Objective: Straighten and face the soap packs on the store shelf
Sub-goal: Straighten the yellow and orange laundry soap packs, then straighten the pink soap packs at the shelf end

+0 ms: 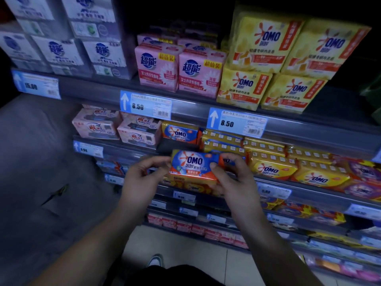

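Upper right's got four big yellow OMO packs (266, 42), two bright pink packs (156, 67) up front beside them, two pale pink packs (95, 125) mid-left, two blue-and-orange OMO packs (195, 164) centre, two hands (142, 182).

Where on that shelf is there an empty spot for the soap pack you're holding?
A dark bare patch lies at the shelf front, between the pink packs and the yellow packs, before a blue OMO pack. Rightward the yellow rows are tightly crowded.

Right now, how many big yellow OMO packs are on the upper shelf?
4, stacked two on two on the upper shelf: upper left pack, upper right pack, lower left pack, lower right pack. Others may be hidden behind them.
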`<state>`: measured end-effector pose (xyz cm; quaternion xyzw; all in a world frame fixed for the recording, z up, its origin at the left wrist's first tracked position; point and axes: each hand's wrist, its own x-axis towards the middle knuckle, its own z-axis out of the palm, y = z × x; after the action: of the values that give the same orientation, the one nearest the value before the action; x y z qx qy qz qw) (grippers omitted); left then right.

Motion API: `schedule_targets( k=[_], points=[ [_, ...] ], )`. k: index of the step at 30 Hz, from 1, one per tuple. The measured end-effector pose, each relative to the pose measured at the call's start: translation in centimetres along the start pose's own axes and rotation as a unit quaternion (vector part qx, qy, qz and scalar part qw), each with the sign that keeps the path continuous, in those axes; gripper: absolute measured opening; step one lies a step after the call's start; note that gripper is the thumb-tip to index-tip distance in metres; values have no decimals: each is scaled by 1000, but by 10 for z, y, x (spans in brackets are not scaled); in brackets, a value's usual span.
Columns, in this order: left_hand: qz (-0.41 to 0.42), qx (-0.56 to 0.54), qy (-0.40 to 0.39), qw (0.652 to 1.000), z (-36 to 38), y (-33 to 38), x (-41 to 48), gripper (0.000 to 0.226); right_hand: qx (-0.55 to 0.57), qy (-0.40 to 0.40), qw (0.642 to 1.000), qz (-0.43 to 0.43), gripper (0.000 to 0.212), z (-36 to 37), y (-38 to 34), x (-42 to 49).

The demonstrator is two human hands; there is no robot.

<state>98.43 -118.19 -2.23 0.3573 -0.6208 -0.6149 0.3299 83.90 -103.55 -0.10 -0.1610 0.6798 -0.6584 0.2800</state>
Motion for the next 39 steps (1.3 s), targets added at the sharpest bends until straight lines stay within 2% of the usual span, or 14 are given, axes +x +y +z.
schedule_targets(
  k=[5, 9, 11, 15, 19, 22, 25, 29, 33, 36, 39],
  points=[
    [49, 14, 17, 999, -18, 0, 14, 34, -81, -10, 995, -63, 39, 24, -4, -2],
    [70, 22, -5, 997, -21, 5, 29, 44, -64, -22, 997, -47, 55, 41, -4, -4],
    [70, 10, -16, 997, -17, 6, 35, 42, -52, -26, 998, -34, 54, 50, -4, -5],
    [67, -8, -39, 997, -15, 3, 46, 53, -52, -24, 998, -15, 50, 62, 3, -6],
    [70, 40, -90, 993, -20, -7, 47, 51, -90, -8, 995, -29, 59, 63, 13, -8],
    [37, 89, -119, 988, -27, -13, 44, 53, -113, 4, 993, -40, 62, 61, 15, -5],
    [6, 52, -144, 988, -30, -16, 48, 54, -92, 6, 995, -31, 61, 62, 18, 1],
    [-1, 62, -168, 984, -29, -25, 52, 70, -91, -3, 996, -20, 64, 70, 21, 3],
    [8, 59, -188, 980, -33, -32, 55, 77, -91, 53, 994, -30, 48, 75, 24, -2],
    [47, 94, -145, 984, -50, -32, 58, 63, -108, 106, 986, -63, 34, 86, 26, -7],
    [90, 117, -12, 989, -74, -35, 68, 41, -139, 43, 987, -73, 33, 117, 29, -2]
  ],
)
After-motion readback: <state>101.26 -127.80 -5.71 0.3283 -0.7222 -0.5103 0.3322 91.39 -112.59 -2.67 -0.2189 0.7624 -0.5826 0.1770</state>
